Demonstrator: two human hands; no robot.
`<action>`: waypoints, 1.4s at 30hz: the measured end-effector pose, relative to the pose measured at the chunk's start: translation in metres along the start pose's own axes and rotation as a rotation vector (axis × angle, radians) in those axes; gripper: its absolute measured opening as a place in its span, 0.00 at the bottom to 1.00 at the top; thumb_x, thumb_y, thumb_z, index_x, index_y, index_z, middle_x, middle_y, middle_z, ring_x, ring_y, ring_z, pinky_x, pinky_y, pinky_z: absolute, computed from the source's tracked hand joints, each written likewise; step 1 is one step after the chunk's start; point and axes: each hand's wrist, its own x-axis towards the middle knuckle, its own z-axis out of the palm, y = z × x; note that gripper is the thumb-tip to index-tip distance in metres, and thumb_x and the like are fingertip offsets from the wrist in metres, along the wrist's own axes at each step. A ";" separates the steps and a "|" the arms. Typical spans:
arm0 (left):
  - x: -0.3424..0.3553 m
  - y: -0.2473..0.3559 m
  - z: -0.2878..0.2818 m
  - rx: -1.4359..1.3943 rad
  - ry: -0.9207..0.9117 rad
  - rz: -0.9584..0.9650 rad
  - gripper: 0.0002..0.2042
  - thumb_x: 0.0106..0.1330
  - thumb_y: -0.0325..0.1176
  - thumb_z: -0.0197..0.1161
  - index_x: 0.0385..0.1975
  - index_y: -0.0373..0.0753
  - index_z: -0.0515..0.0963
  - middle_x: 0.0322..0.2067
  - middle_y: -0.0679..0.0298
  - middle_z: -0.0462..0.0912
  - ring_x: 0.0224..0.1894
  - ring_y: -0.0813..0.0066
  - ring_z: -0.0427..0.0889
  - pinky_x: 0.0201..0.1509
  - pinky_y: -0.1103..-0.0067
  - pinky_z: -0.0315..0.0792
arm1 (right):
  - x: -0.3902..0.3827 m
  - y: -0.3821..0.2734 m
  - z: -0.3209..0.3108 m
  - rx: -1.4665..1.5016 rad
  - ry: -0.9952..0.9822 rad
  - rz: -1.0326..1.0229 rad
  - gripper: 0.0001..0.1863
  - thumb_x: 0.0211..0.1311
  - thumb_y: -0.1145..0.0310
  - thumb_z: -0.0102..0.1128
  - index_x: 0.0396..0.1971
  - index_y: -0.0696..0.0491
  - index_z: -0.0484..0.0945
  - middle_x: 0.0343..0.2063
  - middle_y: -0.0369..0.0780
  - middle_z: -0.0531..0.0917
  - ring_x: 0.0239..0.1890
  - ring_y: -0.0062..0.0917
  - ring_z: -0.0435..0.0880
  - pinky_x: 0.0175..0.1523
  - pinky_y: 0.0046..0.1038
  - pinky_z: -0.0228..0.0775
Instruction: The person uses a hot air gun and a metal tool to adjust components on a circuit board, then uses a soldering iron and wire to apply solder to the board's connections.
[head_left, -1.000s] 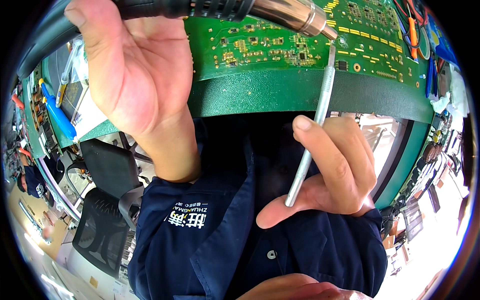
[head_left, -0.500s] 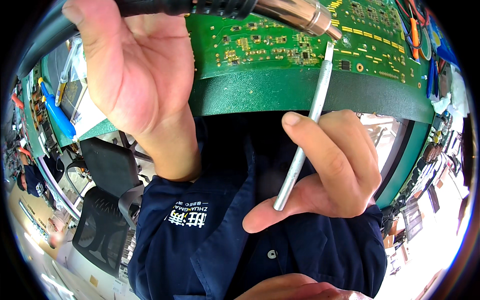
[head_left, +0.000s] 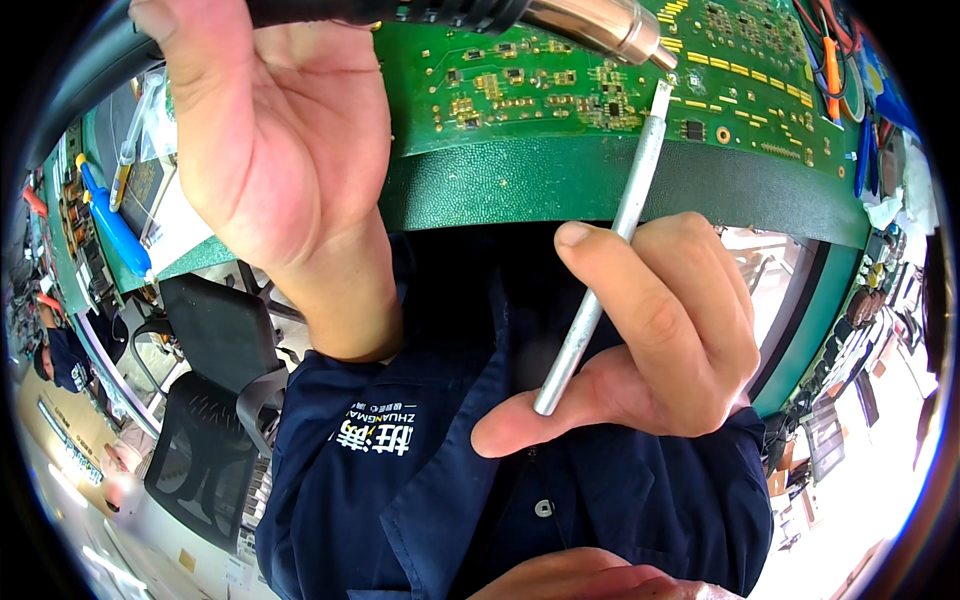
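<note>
A hot-air soldering gun [head_left: 590,25] with a black grip and copper-coloured barrel is held in my left hand [head_left: 290,140], palm facing the camera; its fingers are partly hidden at the top edge. Its nozzle points at a small shiny spot on the green circuit board [head_left: 550,115]. My right hand [head_left: 660,320] grips a slim silver craft knife [head_left: 630,205] between thumb and fingers. The flat blade meets or hovers just over the board, right below the nozzle; contact cannot be told. Small chips and gold pads cover the board.
The board rests on a green bench mat [head_left: 480,190]. On the left lie a blue desoldering pump [head_left: 118,230] and papers. An orange-handled tool [head_left: 830,75] and cables are at the right. A black office chair [head_left: 210,400] stands behind, with a person [head_left: 70,360] farther off.
The knife has shifted slightly, its lower end moving left and its blade a little right. My right hand moved with it. The gun's nozzle has moved slightly left.
</note>
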 end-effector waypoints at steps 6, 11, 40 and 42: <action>0.000 0.000 0.000 0.024 0.007 0.018 0.24 0.77 0.46 0.42 0.62 0.32 0.61 0.51 0.55 0.74 0.58 0.62 0.72 0.68 0.65 0.67 | 0.000 -0.001 0.002 -0.004 -0.024 0.011 0.45 0.39 0.31 0.68 0.34 0.66 0.80 0.15 0.39 0.73 0.13 0.24 0.70 0.16 0.21 0.56; -0.001 0.000 -0.001 0.045 0.013 0.031 0.25 0.77 0.46 0.42 0.62 0.32 0.60 0.51 0.55 0.74 0.58 0.62 0.72 0.68 0.65 0.67 | 0.001 -0.002 0.004 -0.040 -0.076 0.025 0.43 0.41 0.32 0.69 0.34 0.66 0.80 0.15 0.39 0.72 0.14 0.25 0.70 0.16 0.22 0.58; 0.000 0.000 0.001 0.027 0.031 0.048 0.24 0.77 0.44 0.44 0.60 0.29 0.62 0.49 0.54 0.75 0.56 0.63 0.74 0.68 0.64 0.68 | 0.004 -0.005 -0.001 -0.019 -0.042 0.014 0.46 0.39 0.32 0.69 0.35 0.67 0.79 0.16 0.40 0.76 0.14 0.24 0.72 0.17 0.19 0.58; 0.000 0.000 0.001 0.030 0.034 0.055 0.24 0.77 0.44 0.44 0.60 0.29 0.62 0.49 0.54 0.75 0.56 0.63 0.73 0.68 0.64 0.67 | 0.004 -0.005 -0.002 -0.025 -0.052 0.011 0.46 0.39 0.32 0.69 0.35 0.67 0.79 0.16 0.40 0.76 0.14 0.24 0.72 0.17 0.19 0.58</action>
